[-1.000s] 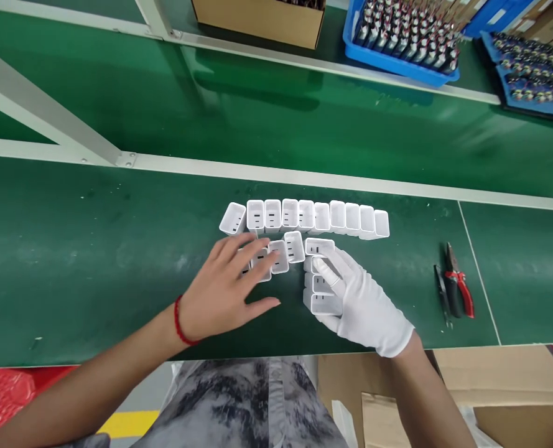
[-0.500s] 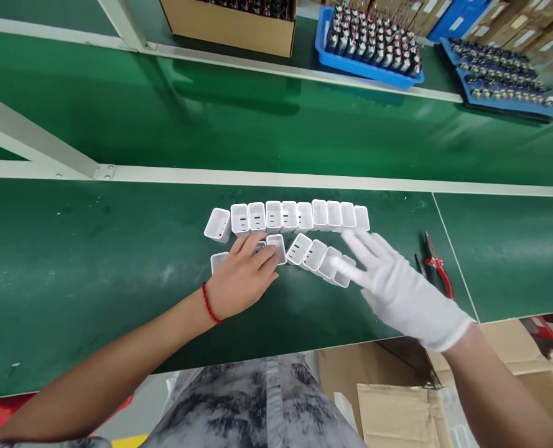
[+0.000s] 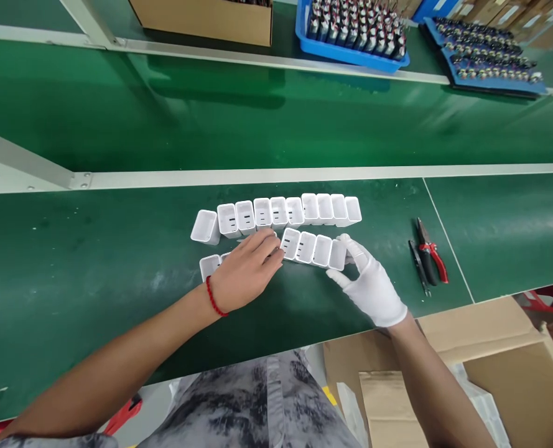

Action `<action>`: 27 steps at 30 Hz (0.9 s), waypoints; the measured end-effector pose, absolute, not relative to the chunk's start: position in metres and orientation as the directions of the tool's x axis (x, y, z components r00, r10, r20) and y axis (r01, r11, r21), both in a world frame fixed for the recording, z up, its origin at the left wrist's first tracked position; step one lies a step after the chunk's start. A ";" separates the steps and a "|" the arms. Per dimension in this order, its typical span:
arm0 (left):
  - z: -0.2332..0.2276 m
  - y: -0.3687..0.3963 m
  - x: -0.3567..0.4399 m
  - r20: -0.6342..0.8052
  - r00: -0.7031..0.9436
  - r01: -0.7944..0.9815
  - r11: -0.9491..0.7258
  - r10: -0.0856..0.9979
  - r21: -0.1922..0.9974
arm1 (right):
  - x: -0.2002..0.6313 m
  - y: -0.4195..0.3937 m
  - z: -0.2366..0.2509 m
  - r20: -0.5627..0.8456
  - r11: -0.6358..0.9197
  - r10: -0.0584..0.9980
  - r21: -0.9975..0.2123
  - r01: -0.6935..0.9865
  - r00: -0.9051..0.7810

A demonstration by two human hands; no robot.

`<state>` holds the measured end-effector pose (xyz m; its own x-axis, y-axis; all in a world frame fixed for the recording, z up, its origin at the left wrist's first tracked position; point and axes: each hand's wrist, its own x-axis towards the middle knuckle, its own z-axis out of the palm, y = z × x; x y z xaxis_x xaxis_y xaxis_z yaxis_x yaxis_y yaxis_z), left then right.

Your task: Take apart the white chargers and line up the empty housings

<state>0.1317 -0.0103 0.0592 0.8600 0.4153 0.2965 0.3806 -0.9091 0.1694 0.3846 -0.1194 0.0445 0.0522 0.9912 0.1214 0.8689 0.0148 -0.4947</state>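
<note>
On the green belt (image 3: 94,249) lie white shells, open mouths facing up toward the camera. The far row (image 3: 276,213) counts ten, side by side and touching, its long axis running left to right with a slight upward bow in the middle; the leftmost shell (image 3: 205,226) is tilted off from the rest. The near row is broken up: one shell (image 3: 209,266) plus the edge of another show at its left end, further ones are hidden under the left hand (image 3: 248,274), and four shells (image 3: 314,249) lie to the right in a line that dips slightly rightward.

The left hand is bare, with a red band at the wrist, and lies flat with fingers together on the middle of the near row, pressing rather than gripping. The right hand (image 3: 372,286), in a white glove, pinches narrowly at the right end of the four.

Further right, apart from the shells, lie two pliers (image 3: 428,256), handles pointing toward the belt's near edge. Two blue trays (image 3: 351,53) of parts sit on the far side.
</note>
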 end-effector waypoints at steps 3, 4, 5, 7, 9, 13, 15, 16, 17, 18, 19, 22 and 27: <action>0.061 -0.009 0.126 0.365 0.860 0.323 -0.934 0.357 0.153 | 0.388 -0.109 0.041 0.113 -0.007 0.989 -0.597 0.802 0.093; 0.065 -0.010 0.121 0.393 0.851 0.317 -0.937 0.349 0.146 | 0.388 -0.106 0.040 0.104 -0.020 0.988 -0.633 0.774 0.111; 0.069 -0.013 0.114 0.422 0.838 0.319 -0.938 0.348 0.139 | 0.387 -0.104 0.040 0.093 -0.036 0.987 -0.668 0.743 0.132; 0.078 -0.023 0.094 0.477 0.793 0.361 -0.923 0.379 0.134 | 0.384 -0.102 0.039 0.086 -0.066 0.979 -0.727 0.683 0.186; 0.081 -0.037 0.068 0.522 0.710 0.481 -0.867 0.474 0.133 | 0.382 -0.103 0.037 0.087 -0.089 0.968 -0.758 0.647 0.235; 0.063 -0.064 0.026 0.416 0.410 0.790 -0.544 0.812 0.284 | 0.376 -0.103 0.034 0.070 -0.139 0.955 -0.752 0.644 0.287; 0.048 -0.071 0.020 0.289 0.326 0.811 -0.423 0.900 0.403 | 0.374 -0.101 0.033 0.082 -0.140 0.953 -0.736 0.662 0.293; 0.041 -0.072 0.020 0.248 0.313 0.799 -0.395 0.917 0.453 | 0.372 -0.100 0.032 0.094 -0.134 0.952 -0.728 0.672 0.293; 0.036 -0.071 0.022 0.228 0.308 0.784 -0.383 0.924 0.489 | 0.371 -0.099 0.033 0.107 -0.128 0.951 -0.719 0.684 0.290; 0.033 -0.069 0.025 0.225 0.305 0.771 -0.379 0.925 0.512 | 0.370 -0.098 0.033 0.120 -0.121 0.951 -0.706 0.698 0.286; 0.031 -0.065 0.028 0.233 0.302 0.760 -0.381 0.924 0.526 | 0.369 -0.098 0.034 0.132 -0.112 0.952 -0.689 0.717 0.275; 0.030 -0.052 0.033 0.267 0.282 0.746 -0.386 0.921 0.543 | 0.364 -0.098 0.039 0.222 -0.074 0.947 -0.552 0.831 0.232; 0.038 -0.042 0.031 0.375 0.313 0.777 -0.462 0.873 0.427 | 0.345 -0.100 0.056 0.423 -0.035 0.902 -0.123 0.992 0.084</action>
